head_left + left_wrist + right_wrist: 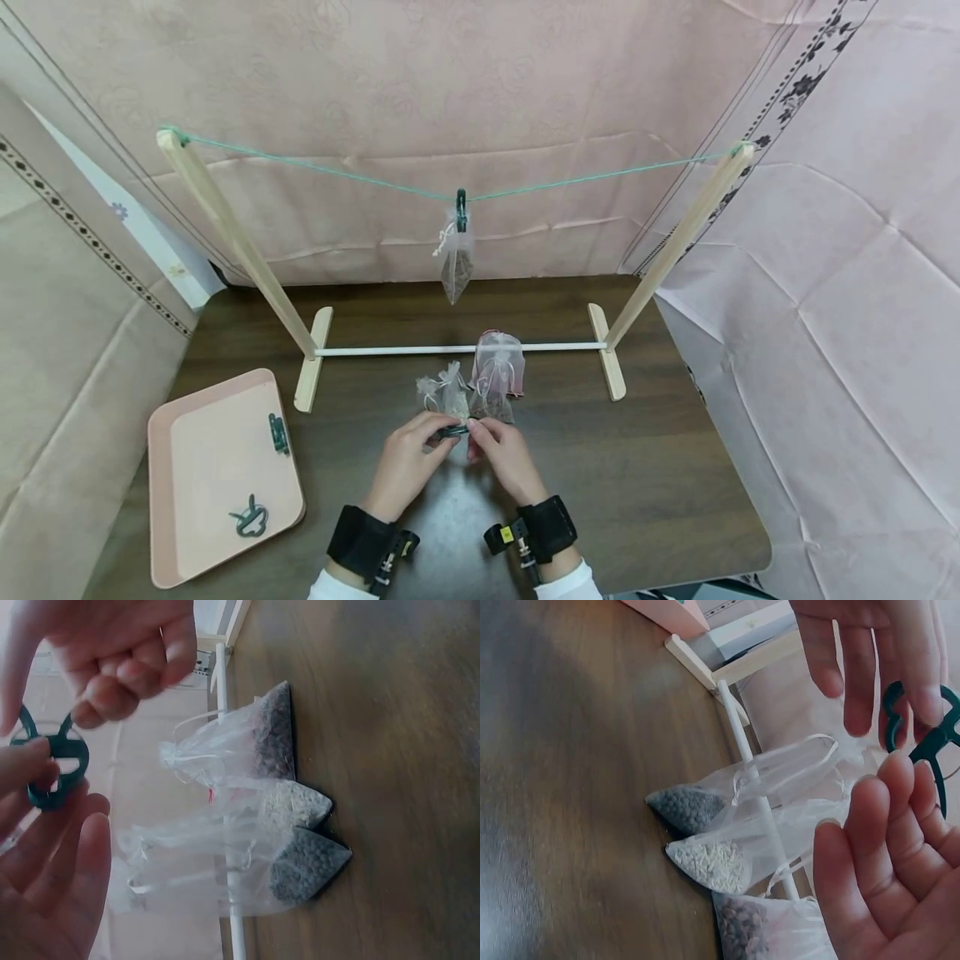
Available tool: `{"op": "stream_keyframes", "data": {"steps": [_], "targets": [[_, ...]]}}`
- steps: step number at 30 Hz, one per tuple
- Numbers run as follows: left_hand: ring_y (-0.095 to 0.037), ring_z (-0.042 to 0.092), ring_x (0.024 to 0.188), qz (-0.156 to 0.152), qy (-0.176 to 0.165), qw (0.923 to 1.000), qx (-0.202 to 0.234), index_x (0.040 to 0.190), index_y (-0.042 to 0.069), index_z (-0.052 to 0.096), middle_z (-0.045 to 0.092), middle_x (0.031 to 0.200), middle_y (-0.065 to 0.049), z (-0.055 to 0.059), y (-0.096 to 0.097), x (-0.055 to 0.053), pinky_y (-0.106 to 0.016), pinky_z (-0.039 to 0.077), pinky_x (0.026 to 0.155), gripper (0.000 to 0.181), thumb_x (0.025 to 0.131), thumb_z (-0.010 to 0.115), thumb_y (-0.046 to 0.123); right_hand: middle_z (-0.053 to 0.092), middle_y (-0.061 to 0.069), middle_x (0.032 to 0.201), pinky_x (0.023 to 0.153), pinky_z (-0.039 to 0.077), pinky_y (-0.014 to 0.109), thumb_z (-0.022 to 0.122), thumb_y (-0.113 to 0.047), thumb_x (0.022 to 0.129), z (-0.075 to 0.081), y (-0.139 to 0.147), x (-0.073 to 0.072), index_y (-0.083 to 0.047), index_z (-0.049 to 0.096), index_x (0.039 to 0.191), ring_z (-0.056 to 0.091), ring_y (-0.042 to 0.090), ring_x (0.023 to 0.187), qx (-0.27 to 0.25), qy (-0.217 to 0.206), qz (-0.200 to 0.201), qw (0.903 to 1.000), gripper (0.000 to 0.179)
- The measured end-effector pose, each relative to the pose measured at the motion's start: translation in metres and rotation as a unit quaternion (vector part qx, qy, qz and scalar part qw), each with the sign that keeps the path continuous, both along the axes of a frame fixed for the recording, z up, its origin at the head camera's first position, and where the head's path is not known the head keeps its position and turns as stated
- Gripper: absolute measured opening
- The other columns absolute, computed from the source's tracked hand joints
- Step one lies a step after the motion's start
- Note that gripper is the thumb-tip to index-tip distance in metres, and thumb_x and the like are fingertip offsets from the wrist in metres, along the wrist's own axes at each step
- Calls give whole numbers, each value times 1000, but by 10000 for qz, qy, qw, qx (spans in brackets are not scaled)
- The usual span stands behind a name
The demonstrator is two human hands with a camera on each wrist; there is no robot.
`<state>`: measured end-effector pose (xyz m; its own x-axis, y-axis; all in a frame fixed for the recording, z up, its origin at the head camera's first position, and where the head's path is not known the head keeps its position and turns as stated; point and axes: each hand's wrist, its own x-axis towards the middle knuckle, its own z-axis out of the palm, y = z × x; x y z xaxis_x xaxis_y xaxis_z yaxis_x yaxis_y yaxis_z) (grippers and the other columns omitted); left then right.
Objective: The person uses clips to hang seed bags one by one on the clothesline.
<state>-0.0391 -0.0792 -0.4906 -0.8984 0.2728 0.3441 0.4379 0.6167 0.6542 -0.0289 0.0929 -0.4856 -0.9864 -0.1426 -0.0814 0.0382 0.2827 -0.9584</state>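
Note:
My left hand (412,458) pinches a dark green plastic clothespin (451,432) between thumb and fingers. At the clothespin's prongs, the thumb and fingertips of my right hand (510,462) grip it from the other side. The left wrist view shows the clothespin (66,759) with its two prongs spread. Just beyond the hands lie three sheer drawstring bags: one with dark grey pellets (307,870), one with whitish bits (716,864), and one with reddish-brown pieces (744,926). A further filled bag (456,262) hangs from the green line (315,167) by a clothespin (461,208).
Two slanted wooden posts (240,242) carry the line, and a white rod (397,351) joins their feet. At the left, a pink tray (202,467) holds more green clothespins (251,517). Pale cloth (450,75) hangs behind the brown table (637,500).

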Motion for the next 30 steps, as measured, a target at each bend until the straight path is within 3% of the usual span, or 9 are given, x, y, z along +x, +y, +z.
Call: {"op": "stream_keyframes", "data": {"steps": [6,15,21,30], "targets": [[-6,59,79,-190,-121,9995,234,99,24,68,58,96,19,-3,-1,0,-23,48,63,21,80,65,34,57,3,64,59,44,31,43,-39,93,-14,9,0,-7,60,77,55,22,62,2,46,-99,9999,40],[-2,56,74,-47,-201,9992,334,99,26,68,60,90,17,-3,-3,2,-20,46,61,24,80,63,40,57,4,65,62,45,36,43,-49,89,-11,9,1,-9,59,78,55,20,62,-143,-77,-32,9999,44],[-9,59,77,-75,-117,9990,430,98,24,69,61,91,16,-5,-5,2,-27,49,62,27,80,62,42,56,5,64,61,43,32,45,-45,90,-10,8,0,-10,58,76,55,28,64,-237,-115,-65,9996,40],[-2,57,79,-19,-172,9992,373,98,21,70,61,93,18,-8,-6,3,-28,49,63,28,79,63,41,55,5,64,61,42,32,45,-43,91,-12,6,1,-10,57,74,54,33,66,-277,-74,-25,9996,39]]}}
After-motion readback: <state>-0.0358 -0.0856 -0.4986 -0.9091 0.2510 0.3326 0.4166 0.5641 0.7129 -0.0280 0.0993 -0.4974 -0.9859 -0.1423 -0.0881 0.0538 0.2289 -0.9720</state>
